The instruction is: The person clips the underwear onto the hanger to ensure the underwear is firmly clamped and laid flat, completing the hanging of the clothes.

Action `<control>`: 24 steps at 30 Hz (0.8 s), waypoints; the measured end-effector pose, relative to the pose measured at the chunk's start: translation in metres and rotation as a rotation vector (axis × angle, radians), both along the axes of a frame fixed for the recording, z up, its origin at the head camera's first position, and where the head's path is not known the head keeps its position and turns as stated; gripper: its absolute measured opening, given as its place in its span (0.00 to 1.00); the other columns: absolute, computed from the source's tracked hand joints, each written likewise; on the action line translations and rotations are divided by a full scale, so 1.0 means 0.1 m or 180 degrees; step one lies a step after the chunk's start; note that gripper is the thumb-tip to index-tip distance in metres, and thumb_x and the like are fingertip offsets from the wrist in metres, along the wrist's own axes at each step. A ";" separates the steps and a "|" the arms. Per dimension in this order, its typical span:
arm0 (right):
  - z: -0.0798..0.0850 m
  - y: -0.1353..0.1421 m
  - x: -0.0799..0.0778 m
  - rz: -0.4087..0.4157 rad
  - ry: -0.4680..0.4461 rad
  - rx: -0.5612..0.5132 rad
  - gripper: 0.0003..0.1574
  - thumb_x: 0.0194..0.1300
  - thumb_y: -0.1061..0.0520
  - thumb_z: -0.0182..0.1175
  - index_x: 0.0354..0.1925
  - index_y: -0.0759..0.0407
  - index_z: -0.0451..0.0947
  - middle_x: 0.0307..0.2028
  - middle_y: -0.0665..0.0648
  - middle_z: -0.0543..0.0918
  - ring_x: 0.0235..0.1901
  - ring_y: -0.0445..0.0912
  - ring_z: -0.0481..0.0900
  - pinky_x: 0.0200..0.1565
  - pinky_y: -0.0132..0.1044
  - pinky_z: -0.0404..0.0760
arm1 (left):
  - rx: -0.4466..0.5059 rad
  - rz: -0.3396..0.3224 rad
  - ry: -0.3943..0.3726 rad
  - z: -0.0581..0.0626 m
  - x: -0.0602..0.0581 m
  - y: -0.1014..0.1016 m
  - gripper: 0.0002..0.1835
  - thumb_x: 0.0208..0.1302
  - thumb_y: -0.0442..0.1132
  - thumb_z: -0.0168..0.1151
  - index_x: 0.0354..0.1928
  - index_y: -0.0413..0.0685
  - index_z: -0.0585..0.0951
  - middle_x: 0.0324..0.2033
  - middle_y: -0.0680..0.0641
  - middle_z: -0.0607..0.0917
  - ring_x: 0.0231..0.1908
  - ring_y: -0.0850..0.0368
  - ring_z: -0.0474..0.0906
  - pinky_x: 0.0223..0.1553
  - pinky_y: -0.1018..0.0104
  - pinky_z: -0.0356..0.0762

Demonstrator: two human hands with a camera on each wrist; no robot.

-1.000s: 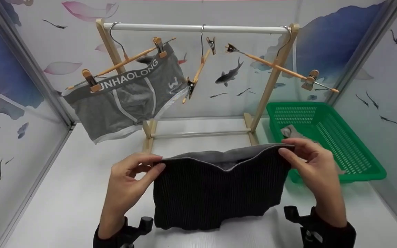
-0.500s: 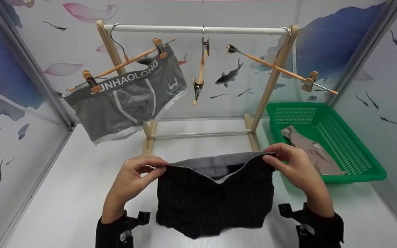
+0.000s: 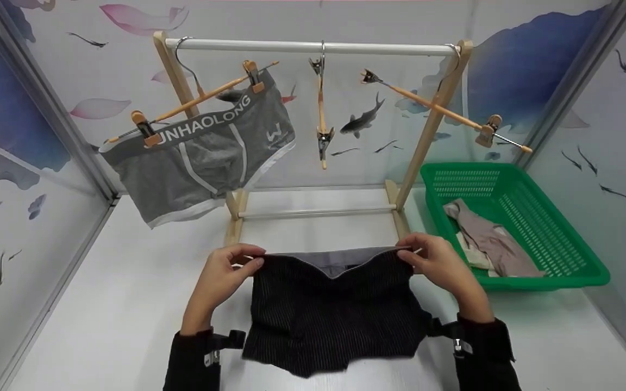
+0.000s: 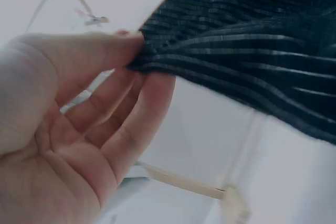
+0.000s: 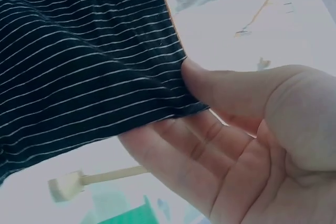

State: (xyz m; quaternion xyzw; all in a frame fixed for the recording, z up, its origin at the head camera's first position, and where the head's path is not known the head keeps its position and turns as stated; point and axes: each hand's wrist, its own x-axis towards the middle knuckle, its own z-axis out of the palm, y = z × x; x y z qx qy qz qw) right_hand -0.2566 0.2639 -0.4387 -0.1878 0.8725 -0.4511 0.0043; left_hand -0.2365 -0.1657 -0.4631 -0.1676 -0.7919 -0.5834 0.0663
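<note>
Black striped boxer briefs (image 3: 335, 315) with a grey inner waistband hang between both hands, low over the white table. At the waistband's left corner, my left hand (image 3: 227, 277) pinches the cloth between thumb and fingers. My right hand (image 3: 443, 266) pinches the opposite corner the same way. The front of the waistband sags in the middle. In the left wrist view the thumb and fingers of the left hand (image 4: 94, 108) meet on the dark fabric (image 4: 236, 51). The right wrist view has the right hand (image 5: 236, 124) gripping the corner of the striped cloth (image 5: 94, 66).
A wooden rack with a white rail (image 3: 313, 46) stands behind. Grey briefs (image 3: 199, 146) are clipped to its left hanger. A middle hanger (image 3: 321, 108) and a right hanger (image 3: 427, 103) carry no clothing. At right, a green basket (image 3: 568, 233) holds a beige-pink garment (image 3: 492, 239).
The briefs have come lower and slightly nearer the body. My right hand has moved left, toward the left hand, uncovering the basket's garment. The middle hanger has turned on the rail.
</note>
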 end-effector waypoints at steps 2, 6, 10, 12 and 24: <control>-0.07 -0.01 -0.05 -0.0017 -0.0123 0.0041 0.08 0.72 0.63 0.62 0.48 0.65 0.82 0.43 0.62 0.84 0.35 0.52 0.87 0.33 0.38 0.85 | -0.0082 0.0095 -0.0061 -0.07 -0.04 0.02 0.09 0.65 0.28 0.68 0.46 0.35 0.87 0.41 0.42 0.88 0.38 0.48 0.86 0.38 0.65 0.85; -0.19 -0.03 -0.10 -0.0060 -0.0250 0.0175 0.08 0.72 0.65 0.61 0.47 0.66 0.82 0.42 0.63 0.84 0.34 0.54 0.86 0.33 0.40 0.86 | -0.0320 0.0263 -0.0053 -0.17 -0.09 0.06 0.08 0.64 0.27 0.68 0.44 0.36 0.87 0.39 0.43 0.88 0.35 0.50 0.86 0.36 0.66 0.83; -0.27 -0.06 -0.14 -0.0054 -0.0152 0.0407 0.07 0.71 0.67 0.61 0.46 0.67 0.82 0.40 0.62 0.85 0.31 0.53 0.85 0.30 0.39 0.83 | -0.0569 0.0365 0.0016 -0.25 -0.12 0.09 0.07 0.64 0.27 0.68 0.44 0.37 0.87 0.37 0.45 0.88 0.35 0.51 0.87 0.36 0.63 0.83; -0.31 -0.08 -0.15 -0.0027 -0.0089 0.0512 0.06 0.70 0.67 0.61 0.45 0.68 0.82 0.39 0.62 0.85 0.29 0.52 0.84 0.28 0.39 0.81 | -0.0660 0.0409 0.0028 -0.28 -0.13 0.10 0.07 0.63 0.27 0.68 0.43 0.38 0.87 0.37 0.46 0.88 0.35 0.51 0.87 0.37 0.61 0.83; -0.43 -0.15 -0.18 -0.0005 0.0051 0.0926 0.06 0.68 0.68 0.63 0.44 0.68 0.82 0.39 0.63 0.86 0.39 0.57 0.84 0.40 0.51 0.81 | -0.1202 0.0593 0.0051 -0.39 -0.14 0.17 0.08 0.63 0.27 0.69 0.43 0.39 0.88 0.39 0.44 0.89 0.38 0.48 0.86 0.41 0.52 0.83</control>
